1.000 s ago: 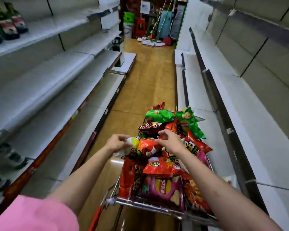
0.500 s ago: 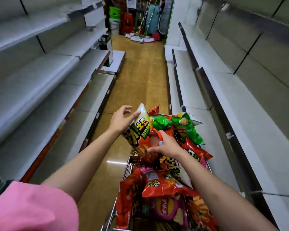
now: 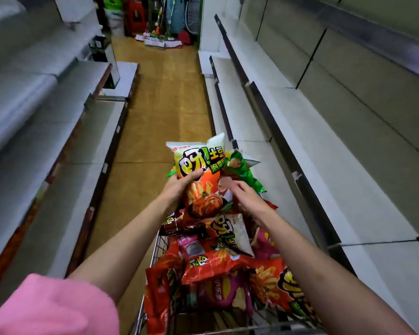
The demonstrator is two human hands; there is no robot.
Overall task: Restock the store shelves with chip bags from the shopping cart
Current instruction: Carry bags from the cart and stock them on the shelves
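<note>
Left hand (image 3: 177, 189) grips an upright white-and-orange chip bag (image 3: 198, 172); right hand (image 3: 246, 198) hovers loose-fingered, holding nothing.

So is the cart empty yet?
No. The shopping cart is heaped with chip bags; the left hand holds one bag above it.

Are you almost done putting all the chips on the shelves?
Not nearly. No chip bags show on the grey shelves yet. The left hand holds one white-and-orange chip bag above the shopping cart, with the right hand open beside it. The cart is heaped with bags, so nearly everything is left.
</note>
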